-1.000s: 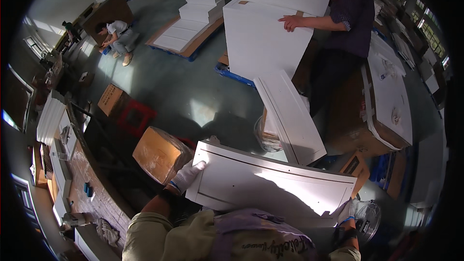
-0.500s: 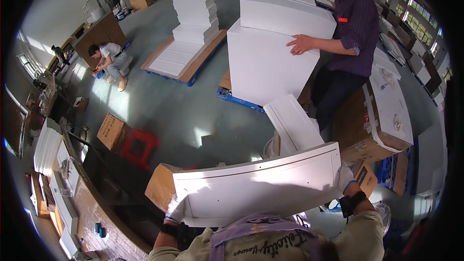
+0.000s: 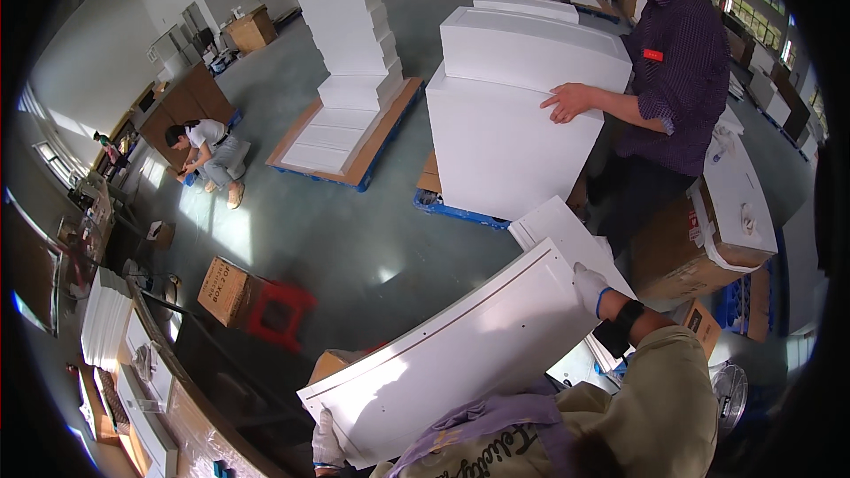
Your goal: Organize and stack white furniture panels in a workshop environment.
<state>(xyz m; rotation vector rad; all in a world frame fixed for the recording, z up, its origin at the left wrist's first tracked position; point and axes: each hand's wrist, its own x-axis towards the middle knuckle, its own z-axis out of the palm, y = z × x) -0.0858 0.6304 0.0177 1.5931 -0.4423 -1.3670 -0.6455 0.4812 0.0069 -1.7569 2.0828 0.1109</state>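
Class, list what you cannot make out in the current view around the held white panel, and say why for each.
All in the head view:
White panel: its far face is turned away from the camera.
Brown carton: mostly hidden behind the panel.
Left hand: the forearm behind it is cut off by the lower edge.
Distant standing person: too small for detail.

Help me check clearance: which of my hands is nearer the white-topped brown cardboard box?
Right. Your right hand, holding the long white panel by its right end, is left of the box; your left hand, at the other end, is farther left.
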